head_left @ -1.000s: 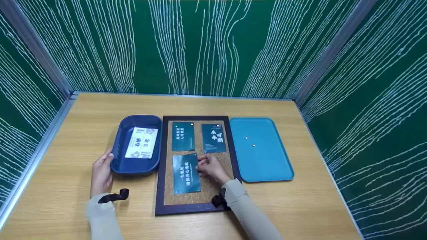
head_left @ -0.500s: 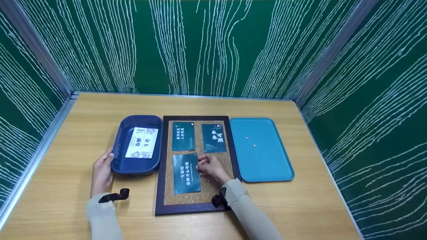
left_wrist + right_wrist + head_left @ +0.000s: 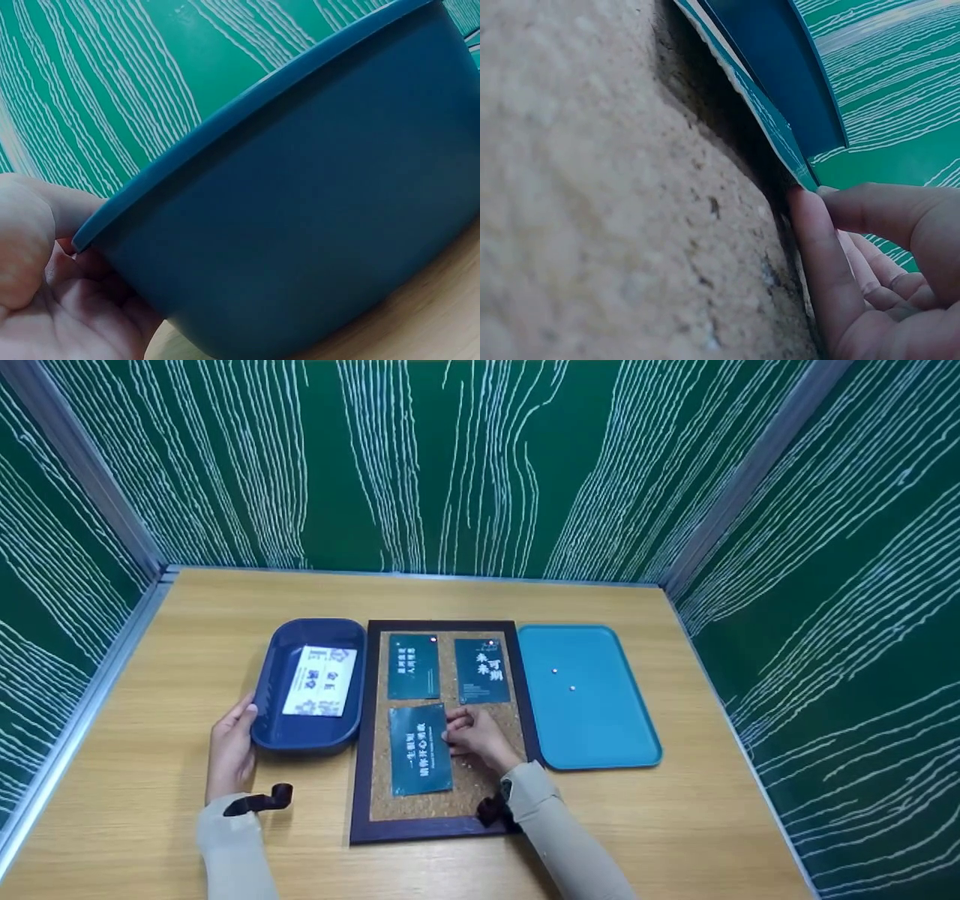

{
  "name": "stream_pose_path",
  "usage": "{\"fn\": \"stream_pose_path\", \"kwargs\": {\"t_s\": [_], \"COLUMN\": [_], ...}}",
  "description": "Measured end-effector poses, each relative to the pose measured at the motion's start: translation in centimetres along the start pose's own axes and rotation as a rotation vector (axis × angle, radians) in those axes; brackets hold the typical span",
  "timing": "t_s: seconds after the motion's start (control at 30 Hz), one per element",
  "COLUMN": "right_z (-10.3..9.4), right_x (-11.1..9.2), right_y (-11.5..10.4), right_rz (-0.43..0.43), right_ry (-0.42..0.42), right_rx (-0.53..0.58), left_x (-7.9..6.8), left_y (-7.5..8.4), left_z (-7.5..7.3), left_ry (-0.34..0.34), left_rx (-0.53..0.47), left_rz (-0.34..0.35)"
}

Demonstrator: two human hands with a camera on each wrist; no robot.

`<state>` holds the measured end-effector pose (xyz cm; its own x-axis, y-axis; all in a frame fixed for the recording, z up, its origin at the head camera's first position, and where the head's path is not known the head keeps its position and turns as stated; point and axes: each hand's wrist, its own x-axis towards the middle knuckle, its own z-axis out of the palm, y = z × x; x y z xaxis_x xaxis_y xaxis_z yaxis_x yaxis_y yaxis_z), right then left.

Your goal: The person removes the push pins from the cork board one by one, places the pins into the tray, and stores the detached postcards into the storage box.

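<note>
Right hand (image 3: 480,739): your grip is clamped, thumb and finger, on the right edge of the lower green card (image 3: 421,754); that edge is raised off the framed corkboard (image 3: 412,808). Left hand (image 3: 231,742): your grip is clamped on the near-left rim of the navy basin (image 3: 300,735), white card (image 3: 320,681) inside. Teal tray (image 3: 592,727) on the worktop (image 3: 712,810), right of the board.

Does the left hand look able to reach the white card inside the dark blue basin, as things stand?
Probably yes: the basin is open-topped and nothing covers the white card. However, the left hand grips the rim, so it would likely let go first.
</note>
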<state>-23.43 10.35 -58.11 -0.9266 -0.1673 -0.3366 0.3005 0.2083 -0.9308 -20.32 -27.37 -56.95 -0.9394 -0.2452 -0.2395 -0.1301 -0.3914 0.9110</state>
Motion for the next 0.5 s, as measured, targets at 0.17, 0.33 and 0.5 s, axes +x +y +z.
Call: {"fn": "stream_pose_path", "kwargs": {"t_s": [0.17,0.33,0.5], "right_z": [-0.09,-0.19,-0.18], "right_x": [0.06,0.05,-0.08], "right_y": [0.02,-0.05,-0.21], "right_rz": [0.01,0.007,0.002], "right_ry": [-0.002,-0.005,-0.015], "right_rx": [0.0,-0.001,0.018], "left_x": [-0.02,0.05,0.05], "left_y": [0.02,0.03,0.02], "left_z": [-0.09,-0.14,-0.08], "left_ry": [0.002,0.016,0.017], "left_rx": [0.023,0.0,-0.009], "left_rz": [-0.002,-0.026,-0.02]}}
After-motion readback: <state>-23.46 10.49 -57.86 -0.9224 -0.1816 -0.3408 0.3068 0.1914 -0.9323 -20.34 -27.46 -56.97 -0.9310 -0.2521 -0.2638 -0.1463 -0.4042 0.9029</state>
